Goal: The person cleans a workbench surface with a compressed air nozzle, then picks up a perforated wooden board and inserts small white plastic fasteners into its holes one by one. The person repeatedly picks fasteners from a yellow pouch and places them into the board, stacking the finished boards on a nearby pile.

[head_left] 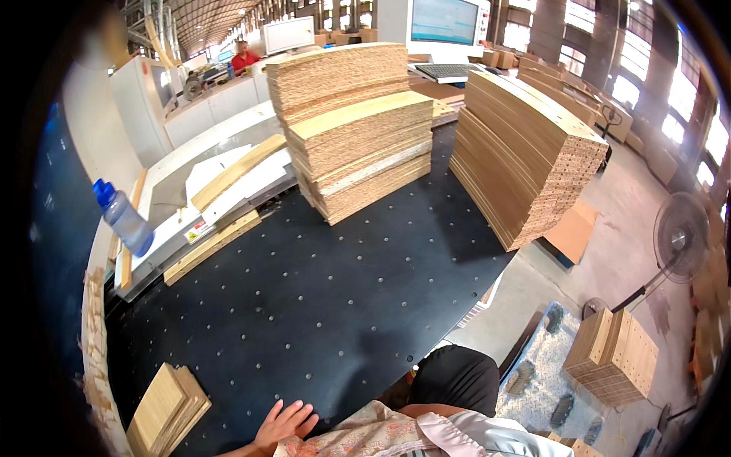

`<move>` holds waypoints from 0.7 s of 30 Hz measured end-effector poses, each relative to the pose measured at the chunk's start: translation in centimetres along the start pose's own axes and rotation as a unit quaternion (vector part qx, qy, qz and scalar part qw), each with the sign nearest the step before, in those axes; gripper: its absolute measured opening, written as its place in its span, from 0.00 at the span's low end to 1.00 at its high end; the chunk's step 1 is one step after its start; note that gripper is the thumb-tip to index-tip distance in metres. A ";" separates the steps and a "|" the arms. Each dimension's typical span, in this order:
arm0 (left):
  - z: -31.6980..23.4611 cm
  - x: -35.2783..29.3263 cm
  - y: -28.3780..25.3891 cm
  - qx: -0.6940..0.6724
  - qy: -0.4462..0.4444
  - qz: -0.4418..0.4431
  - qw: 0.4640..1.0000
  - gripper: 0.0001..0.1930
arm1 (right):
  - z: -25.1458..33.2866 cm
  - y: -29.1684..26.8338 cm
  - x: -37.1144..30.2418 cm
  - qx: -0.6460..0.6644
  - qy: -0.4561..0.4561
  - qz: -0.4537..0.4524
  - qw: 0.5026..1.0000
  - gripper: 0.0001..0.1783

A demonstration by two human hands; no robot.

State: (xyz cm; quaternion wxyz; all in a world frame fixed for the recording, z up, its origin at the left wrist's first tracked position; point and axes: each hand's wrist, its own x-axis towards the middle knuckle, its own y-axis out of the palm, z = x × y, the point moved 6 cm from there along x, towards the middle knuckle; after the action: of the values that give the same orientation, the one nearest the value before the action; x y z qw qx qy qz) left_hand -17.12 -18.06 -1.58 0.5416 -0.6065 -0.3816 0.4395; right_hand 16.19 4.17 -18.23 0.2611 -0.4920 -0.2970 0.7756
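My left hand lies with its fingers stretched out at the near edge of a black table dotted with small round studs. It holds nothing. A small stack of wood-coloured boards lies to its left on the same table. My right hand is out of sight. At the table's far side rises a tall stack of narrow boards with rough particleboard edges. Another tall stack of brown boards, with holes along its ends, stands at the right edge.
A blue-capped water bottle and loose strips rest on the machine bed at left. Behind are a monitor and keyboard. On the right are a standing fan and boards by a blue pallet. A person in red is far off.
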 end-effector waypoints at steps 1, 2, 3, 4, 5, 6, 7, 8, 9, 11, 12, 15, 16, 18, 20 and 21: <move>0.3 -0.5 1.7 0.046 0.018 0.008 0.999 0.27 | 0.0 -0.3 -0.3 0.008 0.005 0.001 1.000 0.23; 0.4 -1.2 3.4 0.093 0.031 0.017 0.995 0.28 | 0.0 -0.6 -0.3 0.012 0.007 0.004 1.000 0.23; 0.9 -1.7 4.4 -0.304 -0.078 -0.035 0.949 0.21 | 0.2 -0.9 -0.1 0.015 0.008 0.008 1.000 0.24; -0.7 -0.2 0.2 -0.160 -0.111 0.030 0.980 0.20 | 0.3 -1.1 0.3 0.016 0.014 0.014 1.000 0.24; -0.7 0.4 -0.5 -0.148 -0.117 0.045 0.981 0.20 | 0.4 -1.4 0.6 0.016 0.018 0.021 0.999 0.24; -0.4 0.6 -0.5 -0.144 -0.102 0.054 0.983 0.20 | 0.7 -1.5 0.9 0.017 0.022 0.031 0.999 0.24; 0.1 1.2 -0.4 -0.139 -0.086 0.059 0.985 0.20 | 0.5 -2.2 1.4 0.017 0.030 0.040 0.999 0.24; 0.5 1.4 -0.8 -0.123 -0.088 0.076 0.986 0.20 | 0.8 -2.3 2.2 0.025 0.019 0.059 0.998 0.24; 0.9 2.0 -0.8 -0.108 -0.087 0.094 0.986 0.20 | 1.2 -2.3 3.3 0.027 0.007 0.080 0.996 0.24; 2.0 2.6 -0.8 -0.120 -0.064 0.103 0.985 0.20 | 1.2 -3.3 3.7 0.016 0.031 0.091 0.995 0.25; 2.3 2.8 -1.0 -0.120 -0.066 0.110 0.984 0.20 | 1.5 -3.7 4.4 0.014 0.031 0.098 0.995 0.25; 3.2 3.3 -1.6 -0.115 -0.061 0.130 0.983 0.21 | 2.0 -4.8 5.5 0.009 0.029 0.113 0.993 0.25; 3.6 3.4 -1.5 -0.118 -0.057 0.132 0.983 0.21 | 2.1 -5.0 5.7 0.007 0.032 0.114 0.993 0.25; 3.9 3.4 -1.3 -0.106 -0.050 0.135 0.984 0.22 | 2.1 -5.6 5.4 0.004 0.033 0.116 0.993 0.25; 2.9 2.7 -1.2 -0.088 -0.058 0.131 0.986 0.23 | 2.8 -6.1 6.4 -0.015 0.007 0.120 0.993 0.26; 3.1 2.9 -0.9 -0.072 -0.046 0.123 0.989 0.23 | 3.0 -6.1 6.9 -0.018 0.004 0.110 0.994 0.26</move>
State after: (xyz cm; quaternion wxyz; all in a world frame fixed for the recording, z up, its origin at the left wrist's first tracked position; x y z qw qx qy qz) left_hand -19.09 -14.24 -1.09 0.4203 -0.6657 -0.3593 0.5010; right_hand 11.51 12.51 -17.03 0.1664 -0.5291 -0.2538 0.7924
